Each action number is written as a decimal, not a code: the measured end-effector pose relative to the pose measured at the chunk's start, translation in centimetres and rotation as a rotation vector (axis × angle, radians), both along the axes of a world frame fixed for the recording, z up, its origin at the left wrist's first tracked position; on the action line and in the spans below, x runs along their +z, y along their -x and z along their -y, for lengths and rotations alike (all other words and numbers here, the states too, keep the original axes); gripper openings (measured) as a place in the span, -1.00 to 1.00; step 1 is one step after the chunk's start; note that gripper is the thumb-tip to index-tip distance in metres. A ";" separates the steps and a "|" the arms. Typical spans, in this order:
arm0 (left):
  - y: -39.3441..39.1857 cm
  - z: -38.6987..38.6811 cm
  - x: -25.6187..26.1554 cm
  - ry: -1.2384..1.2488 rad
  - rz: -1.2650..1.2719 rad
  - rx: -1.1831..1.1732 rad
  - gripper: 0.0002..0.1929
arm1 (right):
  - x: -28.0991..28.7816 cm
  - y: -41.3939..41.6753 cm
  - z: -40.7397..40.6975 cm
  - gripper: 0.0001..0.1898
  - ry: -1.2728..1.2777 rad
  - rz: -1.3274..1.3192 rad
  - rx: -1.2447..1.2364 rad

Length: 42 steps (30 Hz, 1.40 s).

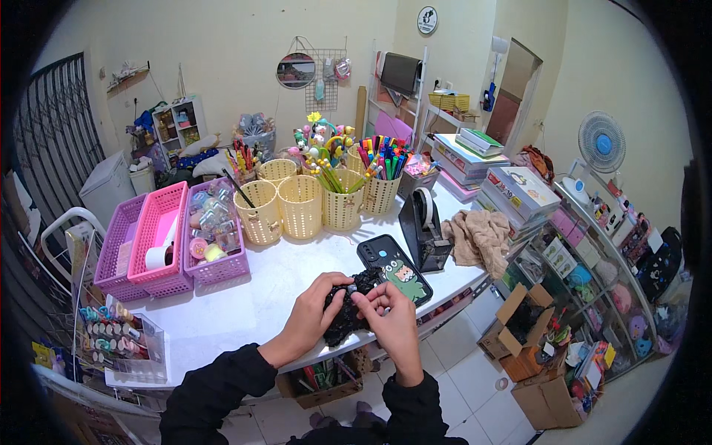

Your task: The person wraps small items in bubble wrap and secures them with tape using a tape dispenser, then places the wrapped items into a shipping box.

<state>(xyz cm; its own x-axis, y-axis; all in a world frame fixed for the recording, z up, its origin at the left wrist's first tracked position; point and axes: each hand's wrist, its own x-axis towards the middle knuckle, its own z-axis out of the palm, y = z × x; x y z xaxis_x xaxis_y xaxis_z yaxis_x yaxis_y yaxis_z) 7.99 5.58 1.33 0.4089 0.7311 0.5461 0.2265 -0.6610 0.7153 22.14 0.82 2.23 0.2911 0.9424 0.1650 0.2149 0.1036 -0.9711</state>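
Both hands meet at the front edge of a white table (222, 311), over a bunched black textured piece (346, 318), perhaps knitted or lacy. My left hand (311, 311) grips its left side between thumb and fingers. On the right, my right hand (390, 317) has thumb and forefinger pinched together at the piece's upper middle, near a small pale spot; whether something is between those fingertips cannot be told. Just behind lies a phone in a black case with a green cartoon dinosaur (403, 278). A black tape dispenser (425, 233) stands beyond the phone.
Purple and pink plastic baskets (158, 233) sit at the left, cream perforated cups (300, 206) with pens at the back. A brown cloth (478, 236) lies right of the dispenser. An acrylic rack (142, 345) stands front left. Open cardboard boxes (548, 400) rest on the floor.
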 end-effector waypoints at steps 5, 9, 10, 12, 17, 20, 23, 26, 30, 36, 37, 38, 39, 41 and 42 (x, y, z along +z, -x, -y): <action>0.1 -0.2 -0.1 -0.006 -0.021 -0.016 -0.79 | -1.5 -0.2 -1.0 -0.74 -0.033 0.140 -0.078; 0.1 -0.3 -0.2 -0.021 -0.016 -0.014 -0.79 | -2.8 -0.5 -1.4 -0.71 -0.079 0.204 -0.073; 0.1 -0.2 -0.2 0.003 -0.016 -0.014 -0.79 | -2.9 -0.7 -1.5 -0.71 -0.088 0.211 -0.053; 0.1 -0.2 -0.1 0.025 -0.015 -0.012 -0.79 | -1.9 -1.5 -1.0 -0.70 -0.026 0.160 0.004; 0.0 -0.1 -0.1 -0.026 -0.010 -0.010 -0.81 | -0.1 -1.5 -1.7 -0.71 -0.128 0.229 -0.099; -0.2 -0.1 -0.2 -0.033 -0.014 -0.016 -0.81 | -0.4 -1.4 -2.8 -0.68 -0.350 0.329 -0.241; 0.2 -0.3 -0.1 -0.043 -0.026 -0.020 -0.80 | -0.4 -1.5 -3.1 -0.64 -0.141 0.192 0.011; 0.0 -0.2 0.0 -0.008 -0.020 -0.026 -0.78 | -0.7 -1.9 -3.2 -0.62 -0.105 0.205 0.017; 0.0 0.0 0.1 0.045 -0.017 -0.014 -0.75 | -0.1 -2.0 -3.7 -0.64 -0.175 0.158 0.080; 0.1 -0.2 -0.4 0.017 -0.017 -0.029 -0.67 | -0.4 -2.4 -4.1 -0.60 -0.147 0.198 0.178; 0.0 -0.3 -0.5 0.029 -0.017 -0.032 -0.66 | -0.6 -2.4 -4.2 -0.57 -0.180 0.244 0.158; 0.0 -0.3 -0.5 0.040 -0.018 -0.036 -0.65 | -0.5 -2.5 -4.0 -0.57 -0.179 0.244 0.155; 0.1 -0.3 -0.4 0.038 -0.018 -0.031 -0.65 | -0.1 -2.5 -3.8 -0.53 -0.123 0.134 0.198; 0.3 -0.3 -0.2 0.066 0.012 -0.039 -0.65 | 0.3 -2.8 -3.2 -0.49 -0.067 0.024 0.244; 0.3 -0.4 -0.2 0.067 0.013 -0.039 -0.65 | 0.2 -3.3 -2.7 -0.46 -0.052 0.031 0.300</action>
